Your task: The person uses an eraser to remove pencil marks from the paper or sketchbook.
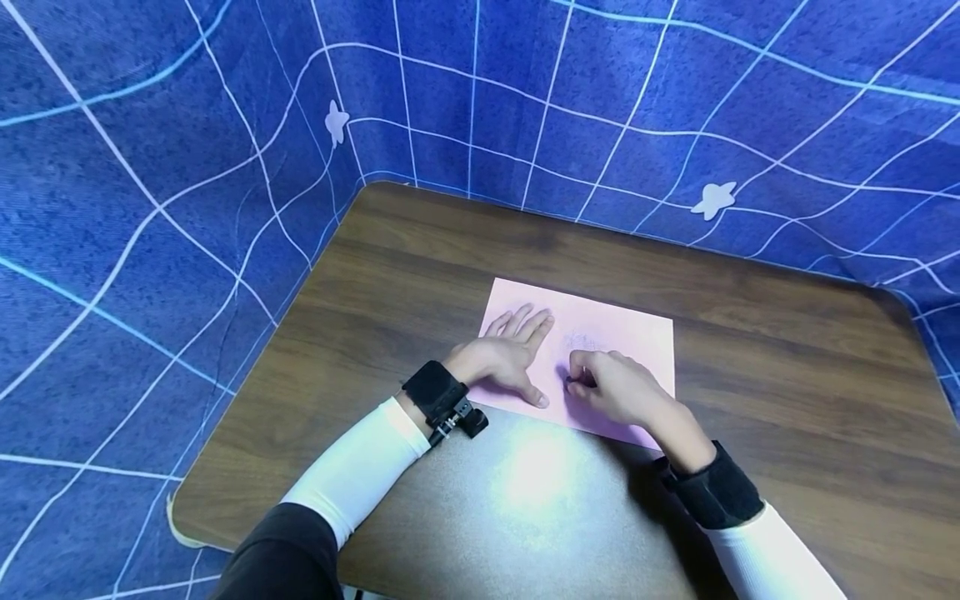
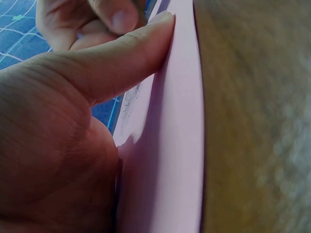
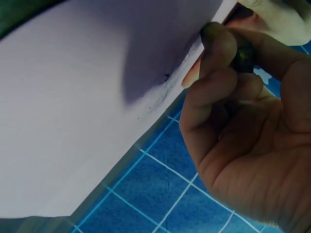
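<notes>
Pressing flat with spread fingers, the left hand pins the pink sheet; just beside it the right hand pinches a small dark drawing stub, mid-scribble. Continuing likely needs steady paper.

Small dark object in right hand, mostly hidden by curled fingers; identity unclear.

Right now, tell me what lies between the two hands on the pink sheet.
Only bare pink paper with faint pencil marks, between the left hand and right hand, in the head view.
</notes>
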The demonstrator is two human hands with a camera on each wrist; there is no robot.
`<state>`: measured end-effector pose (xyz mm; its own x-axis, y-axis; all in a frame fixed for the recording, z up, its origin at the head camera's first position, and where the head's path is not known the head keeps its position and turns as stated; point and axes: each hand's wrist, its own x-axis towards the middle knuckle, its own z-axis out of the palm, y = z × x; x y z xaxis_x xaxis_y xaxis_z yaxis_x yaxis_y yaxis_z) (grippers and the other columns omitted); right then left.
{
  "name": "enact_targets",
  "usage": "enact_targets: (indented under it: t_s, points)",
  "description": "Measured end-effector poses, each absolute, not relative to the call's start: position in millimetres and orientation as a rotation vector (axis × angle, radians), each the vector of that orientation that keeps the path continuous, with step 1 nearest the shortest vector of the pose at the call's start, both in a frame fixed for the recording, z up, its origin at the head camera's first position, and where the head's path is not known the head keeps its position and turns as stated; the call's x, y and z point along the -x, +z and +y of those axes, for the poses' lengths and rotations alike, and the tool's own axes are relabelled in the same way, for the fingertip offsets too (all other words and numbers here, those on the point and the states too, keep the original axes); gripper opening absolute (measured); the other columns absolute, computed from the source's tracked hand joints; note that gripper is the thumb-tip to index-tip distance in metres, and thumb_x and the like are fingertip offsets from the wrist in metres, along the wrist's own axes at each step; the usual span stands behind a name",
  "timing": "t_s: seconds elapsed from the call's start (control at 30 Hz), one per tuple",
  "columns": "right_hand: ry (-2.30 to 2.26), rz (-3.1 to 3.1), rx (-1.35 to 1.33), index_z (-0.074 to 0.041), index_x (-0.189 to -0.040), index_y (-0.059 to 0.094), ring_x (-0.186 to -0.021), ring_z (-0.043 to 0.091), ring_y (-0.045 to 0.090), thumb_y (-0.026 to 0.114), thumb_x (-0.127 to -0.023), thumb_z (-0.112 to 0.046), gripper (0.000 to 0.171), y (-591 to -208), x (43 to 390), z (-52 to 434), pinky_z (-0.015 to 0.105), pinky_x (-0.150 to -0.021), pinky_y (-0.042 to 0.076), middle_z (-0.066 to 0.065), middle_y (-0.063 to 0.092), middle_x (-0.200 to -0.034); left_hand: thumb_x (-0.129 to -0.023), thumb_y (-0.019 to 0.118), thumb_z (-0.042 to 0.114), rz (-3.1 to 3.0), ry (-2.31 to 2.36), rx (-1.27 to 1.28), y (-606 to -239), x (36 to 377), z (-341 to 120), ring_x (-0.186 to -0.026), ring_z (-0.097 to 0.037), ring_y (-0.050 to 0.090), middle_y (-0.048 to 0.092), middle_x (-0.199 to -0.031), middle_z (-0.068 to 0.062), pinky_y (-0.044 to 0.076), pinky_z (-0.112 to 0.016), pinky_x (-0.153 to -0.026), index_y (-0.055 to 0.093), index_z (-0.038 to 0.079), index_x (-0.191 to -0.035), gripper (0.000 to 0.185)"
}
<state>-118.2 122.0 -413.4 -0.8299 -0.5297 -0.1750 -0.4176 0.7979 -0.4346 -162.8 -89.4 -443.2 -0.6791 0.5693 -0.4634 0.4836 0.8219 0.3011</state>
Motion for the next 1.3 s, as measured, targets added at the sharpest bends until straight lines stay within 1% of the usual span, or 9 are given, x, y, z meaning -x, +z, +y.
enact_targets:
  t_s: [0.2,0.4,0.6,0.67,0.77,0.9,0.97,1.1,1.3]
  points:
    - [-0.616,2.727,0.662,-0.014,-0.093,0.068,-0.066,0.011,0.056,0.072,-0.094,-0.018,0.006,-416,115,137,0.032,-0.062,0.045,-0.004,0.065,-0.074,-0.080,0.071,0.072,2.436,0.223,-0.769,-448,165,-87,-0.154,-0.022,-0.032,-0.026,-0.170,0.000,-0.017,-0.043,-0.127,-0.018,0.014,-0.162,0.134]
    - [-0.729,2.831,0.438,-0.008,-0.107,0.065,-0.067,0.013,0.061,0.068,-0.098,-0.019,0.015,-420,116,164,0.032,-0.063,0.047,0.001,0.071,-0.079,-0.081,0.070,0.072,2.419,0.236,-0.810,-441,163,-89,-0.155,-0.025,-0.030,-0.025,-0.171,-0.002,-0.015,-0.047,-0.127,-0.017,0.011,-0.162,0.133]
    - [-0.670,2.798,0.474,-0.005,-0.110,0.067,-0.081,0.019,0.068,0.066,-0.099,-0.019,0.018,-423,118,171,0.038,-0.072,0.052,0.006,0.075,-0.092,-0.080,0.072,0.071,2.441,0.261,-0.806,-438,162,-88,-0.157,-0.027,-0.025,-0.021,-0.172,-0.005,-0.012,-0.049,-0.128,-0.014,0.010,-0.163,0.134]
    - [-0.665,2.795,0.478,-0.005,-0.111,0.066,-0.083,0.021,0.068,0.066,-0.099,-0.019,0.018,-424,118,172,0.040,-0.074,0.053,0.007,0.074,-0.094,-0.081,0.074,0.067,2.467,0.292,-0.796,-437,161,-87,-0.159,-0.029,-0.021,-0.015,-0.173,-0.006,-0.009,-0.051,-0.128,-0.008,0.009,-0.164,0.130]
    - [-0.657,2.786,0.467,-0.004,-0.111,0.064,-0.084,0.022,0.067,0.065,-0.099,-0.018,0.018,-424,118,173,0.041,-0.075,0.052,0.009,0.074,-0.096,-0.083,0.077,0.058,2.535,0.379,-0.775,-435,159,-82,-0.160,-0.031,-0.008,0.000,-0.173,-0.009,-0.001,-0.056,-0.128,0.008,0.008,-0.165,0.118]
    - [-0.655,2.762,0.443,-0.004,-0.111,0.065,-0.081,0.020,0.064,0.064,-0.099,-0.018,0.018,-423,119,173,0.038,-0.073,0.050,0.008,0.072,-0.094,-0.082,0.078,0.054,2.668,0.450,-0.749,-434,157,-75,-0.157,-0.030,0.012,0.023,-0.168,-0.009,0.013,-0.062,-0.123,0.035,0.017,-0.160,0.096]
    - [-0.665,2.754,0.441,-0.004,-0.111,0.065,-0.079,0.020,0.063,0.064,-0.099,-0.017,0.019,-422,121,174,0.036,-0.071,0.049,0.008,0.072,-0.092,-0.080,0.080,0.056,2.720,0.449,-0.733,-434,155,-74,-0.155,-0.029,0.018,0.029,-0.166,-0.008,0.017,-0.064,-0.121,0.043,0.022,-0.156,0.092]
    - [-0.690,2.759,0.451,-0.002,-0.112,0.063,-0.082,0.023,0.066,0.063,-0.099,-0.014,0.019,-419,131,177,0.039,-0.072,0.051,0.012,0.071,-0.095,-0.074,0.083,0.062,2.749,0.403,-0.700,-434,154,-73,-0.155,-0.027,0.018,0.028,-0.167,-0.004,0.014,-0.070,-0.119,0.044,0.029,-0.156,0.097]
    - [-0.666,2.786,0.478,0.001,-0.111,0.058,-0.090,0.030,0.067,0.062,-0.099,-0.015,0.021,-417,158,178,0.048,-0.081,0.053,0.019,0.070,-0.102,-0.072,0.084,0.063,2.689,0.393,-0.708,-431,151,-74,-0.160,-0.033,0.009,0.020,-0.172,-0.007,0.008,-0.076,-0.119,0.040,0.025,-0.159,0.104]
